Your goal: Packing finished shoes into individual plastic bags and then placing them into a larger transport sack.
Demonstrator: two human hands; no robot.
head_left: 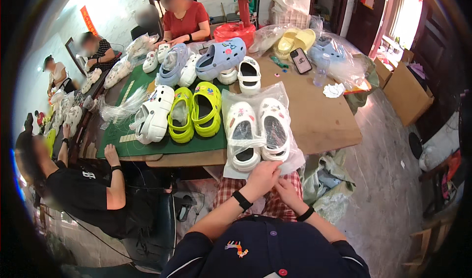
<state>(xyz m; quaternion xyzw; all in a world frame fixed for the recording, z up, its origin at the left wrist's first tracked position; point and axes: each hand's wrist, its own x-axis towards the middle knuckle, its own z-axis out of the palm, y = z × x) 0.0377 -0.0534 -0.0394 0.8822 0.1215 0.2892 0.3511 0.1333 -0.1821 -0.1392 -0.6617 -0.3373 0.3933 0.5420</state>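
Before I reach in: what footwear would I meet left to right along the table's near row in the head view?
White footwear → left yellow-green clog → right yellow-green clog → bagged white clogs.

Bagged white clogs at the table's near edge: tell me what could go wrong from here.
The white clogs sit with their heels at the table's near edge, so a tug could drop them onto the lap.

The clear bag looks thin and might tear near the left hand, which is at its near edge.

Farther back, a blue clog appears propped on other clogs; a bump could topple it.
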